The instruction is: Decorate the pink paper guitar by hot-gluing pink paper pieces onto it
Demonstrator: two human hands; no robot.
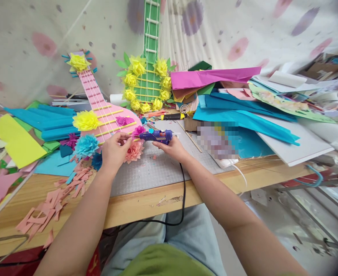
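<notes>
A purple-blue hot glue gun (156, 136) is gripped in my right hand (171, 147), its nozzle pointing left and its black cord dropping over the table edge. My left hand (114, 151) rests by the lower edge of a pink paper guitar (95, 92), thumb and fingers curled close together near the nozzle. Whatever they pinch, if anything, I cannot make out. Around that hand are a coral paper flower (133, 151), a magenta flower (137, 131), a light blue flower (87, 146) and a yellow flower (86, 120), all on or against the guitar.
A grey cutting mat (154, 174) lies under the work. Behind stands a green paper guitar (148, 86) ringed with yellow flowers. Coral paper scraps (46, 209) litter the left side. Blue paper sheets (243, 119) pile at right, beside a wooden stick (189, 137) and a white-corded, blurred-out object (225, 163).
</notes>
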